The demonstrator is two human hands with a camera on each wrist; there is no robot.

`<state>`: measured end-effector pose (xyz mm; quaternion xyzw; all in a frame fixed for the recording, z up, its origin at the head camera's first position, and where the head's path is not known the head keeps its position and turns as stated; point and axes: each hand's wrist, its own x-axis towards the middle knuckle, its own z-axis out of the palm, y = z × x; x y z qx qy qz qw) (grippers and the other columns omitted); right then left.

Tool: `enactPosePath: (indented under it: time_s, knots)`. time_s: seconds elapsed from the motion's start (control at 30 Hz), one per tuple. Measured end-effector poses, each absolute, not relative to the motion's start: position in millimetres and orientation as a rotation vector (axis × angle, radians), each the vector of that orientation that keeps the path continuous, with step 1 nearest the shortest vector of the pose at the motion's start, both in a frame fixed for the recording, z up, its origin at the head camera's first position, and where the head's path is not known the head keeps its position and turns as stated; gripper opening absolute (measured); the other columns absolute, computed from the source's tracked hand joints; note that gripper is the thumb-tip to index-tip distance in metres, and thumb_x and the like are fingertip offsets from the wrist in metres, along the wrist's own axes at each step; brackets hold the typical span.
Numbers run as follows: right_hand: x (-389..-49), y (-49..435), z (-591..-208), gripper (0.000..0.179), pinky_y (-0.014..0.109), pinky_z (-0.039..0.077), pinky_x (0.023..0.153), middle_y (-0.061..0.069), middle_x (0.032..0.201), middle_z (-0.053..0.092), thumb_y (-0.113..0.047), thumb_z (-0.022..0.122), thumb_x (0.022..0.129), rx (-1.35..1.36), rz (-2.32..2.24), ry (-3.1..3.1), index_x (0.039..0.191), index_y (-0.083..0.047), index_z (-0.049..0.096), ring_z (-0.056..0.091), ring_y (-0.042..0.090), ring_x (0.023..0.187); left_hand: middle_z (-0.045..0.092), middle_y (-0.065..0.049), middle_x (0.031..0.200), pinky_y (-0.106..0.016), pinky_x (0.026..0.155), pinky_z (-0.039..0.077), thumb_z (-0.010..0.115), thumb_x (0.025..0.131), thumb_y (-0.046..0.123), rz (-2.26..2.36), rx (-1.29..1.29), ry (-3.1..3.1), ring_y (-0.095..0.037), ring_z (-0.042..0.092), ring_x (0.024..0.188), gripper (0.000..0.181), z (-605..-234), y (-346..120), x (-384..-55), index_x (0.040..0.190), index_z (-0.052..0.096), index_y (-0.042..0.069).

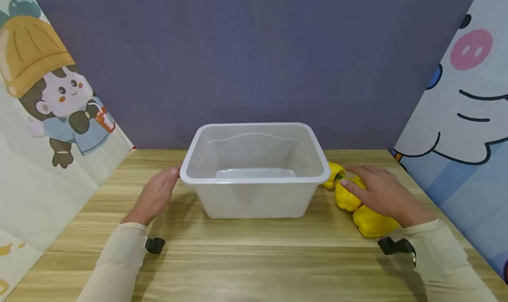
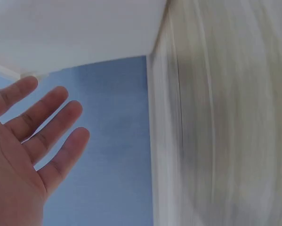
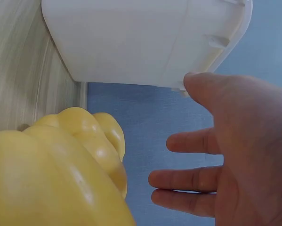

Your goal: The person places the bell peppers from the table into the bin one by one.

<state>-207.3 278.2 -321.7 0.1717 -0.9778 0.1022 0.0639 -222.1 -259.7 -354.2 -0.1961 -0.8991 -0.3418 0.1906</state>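
Note:
A white plastic bin (image 1: 254, 200) stands upright on the wooden table, its inside bare. My left hand (image 1: 155, 195) is at the bin's left rim, fingertips right at the edge; in the left wrist view its fingers (image 2: 51, 127) are spread and nearly straight. Over the yellow bell peppers on the right, my right hand (image 1: 381, 192) hovers with extended fingers and holds nothing. Three peppers lie in a slanting row: a far pepper (image 1: 335, 174) beside the bin, a middle pepper (image 1: 346, 199) and a near pepper (image 1: 373, 222). The right wrist view shows the peppers (image 3: 51, 174) below the palm.
The wooden table (image 1: 254, 266) ends at a dark blue-grey wall (image 1: 254, 55) behind the bin. Printed cartoon panels flank it, a left panel (image 1: 39, 187) and a right panel (image 1: 468, 174). Dark wrist mounts sit on both sleeves.

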Motion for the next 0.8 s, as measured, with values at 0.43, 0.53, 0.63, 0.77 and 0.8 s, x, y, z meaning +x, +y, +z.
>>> enactPosePath:
  time_s: [0.43,0.53,0.63,0.77,0.8]
  knots:
    - [-199.0,273.4,-321.4,0.068,0.066,0.028,0.092,0.023,0.133,0.045,-0.058,0.035,0.092,0.504,0.307,-2.973,0.136,-0.007,0.045,0.039,0.047,0.119,0.059,-0.006,0.115,-0.042,0.080,0.047,0.021,0.103,0.027,-1.240,-0.578,-2.501,-0.014,0.052,0.102,0.045,-351.9,-254.1,-221.8,0.130,0.051,0.007]
    - [-197.7,271.6,-323.2,0.068,0.065,0.028,0.092,0.023,0.133,0.046,-0.058,0.035,0.092,0.517,0.318,-2.975,0.136,-0.007,0.044,0.040,0.047,0.119,0.059,-0.007,0.116,-0.043,0.079,0.047,0.020,0.103,0.023,-1.242,-0.599,-2.488,-0.015,0.052,0.101,0.044,-351.1,-253.7,-221.0,0.132,0.048,0.006]
    - [-197.3,269.6,-323.0,0.067,0.065,0.029,0.092,0.023,0.132,0.047,-0.057,0.035,0.092,0.523,0.303,-2.968,0.136,-0.007,0.045,0.041,0.047,0.119,0.058,-0.007,0.119,-0.042,0.079,0.047,0.020,0.103,0.025,-1.252,-0.596,-2.470,-0.015,0.052,0.103,0.044,-349.1,-251.4,-220.7,0.135,0.045,0.008]
    - [-196.2,267.5,-322.1,0.067,0.065,0.029,0.092,0.023,0.131,0.048,-0.057,0.036,0.092,0.523,0.285,-2.966,0.135,-0.006,0.045,0.041,0.047,0.118,0.058,-0.008,0.120,-0.037,0.078,0.047,0.021,0.103,0.028,-1.316,-0.567,-2.441,-0.014,0.054,0.101,0.046,-348.2,-246.5,-219.4,0.137,0.045,0.009]
    - [-195.7,267.0,-322.2,0.067,0.065,0.029,0.092,0.023,0.131,0.048,-0.057,0.036,0.092,0.523,0.283,-2.968,0.135,-0.006,0.046,0.041,0.047,0.118,0.058,-0.009,0.119,-0.036,0.078,0.047,0.021,0.103,0.029,-1.335,-0.561,-2.434,-0.014,0.055,0.099,0.046,-348.5,-245.5,-218.8,0.136,0.045,0.009]
